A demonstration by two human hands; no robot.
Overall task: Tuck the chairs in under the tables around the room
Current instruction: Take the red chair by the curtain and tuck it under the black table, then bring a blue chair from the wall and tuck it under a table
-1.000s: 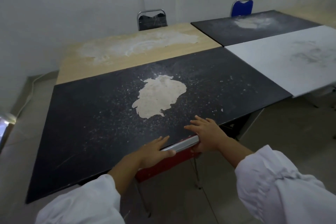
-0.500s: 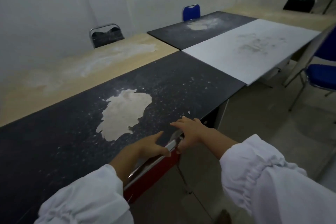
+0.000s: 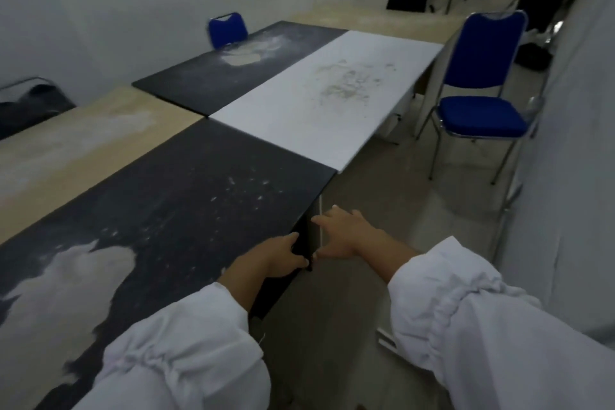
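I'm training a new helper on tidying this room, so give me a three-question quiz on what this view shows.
1. True or false: the blue chair by the right wall is tucked under the white table.
2. Multiple choice: the left hand rests on the edge of which table? A) the white one B) the near black table C) the tan table
3. Fill in: the right hand is open and hangs beyond the table edge, holding ____.

Key:
1. False. It stands clear of the table, out on the floor.
2. B.
3. Nothing.
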